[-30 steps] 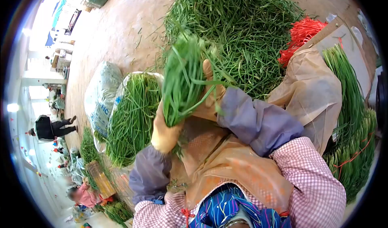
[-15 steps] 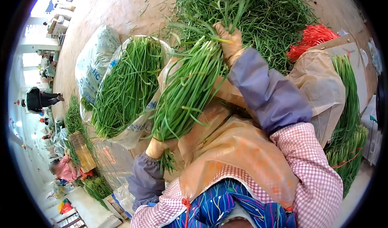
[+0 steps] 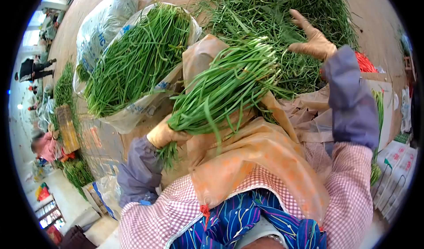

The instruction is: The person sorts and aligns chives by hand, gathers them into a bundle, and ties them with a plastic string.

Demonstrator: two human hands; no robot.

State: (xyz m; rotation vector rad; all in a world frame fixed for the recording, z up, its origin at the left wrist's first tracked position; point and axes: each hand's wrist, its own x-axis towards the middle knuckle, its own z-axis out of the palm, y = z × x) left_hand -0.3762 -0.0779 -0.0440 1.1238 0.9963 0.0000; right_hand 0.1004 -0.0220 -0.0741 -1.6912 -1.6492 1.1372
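My left hand (image 3: 168,134), in a tan glove, is closed around the leafy end of a bunch of garlic chives (image 3: 229,85). The bunch slants up over my lap, its pale stem ends fanned out toward the upper right. My right hand (image 3: 314,43), gloved too, is off the bunch with fingers spread, holding nothing. Beneath and beyond it spreads a big heap of loose green leaves (image 3: 247,10). An orange-tinted plastic apron (image 3: 260,152) covers my lap below the bunch.
An open plastic bag of chives (image 3: 141,59) stands left of my lap, with a closed bag (image 3: 106,23) behind it. Red ties (image 3: 365,63) lie on the right, near white boxes (image 3: 395,169). Other people are far left, one a standing person (image 3: 33,70).
My right hand has moved right, away from the stem ends; its fingers have opened and the leaves it held are gone. The bunch in my left hand has tilted rightward. The view has shifted.
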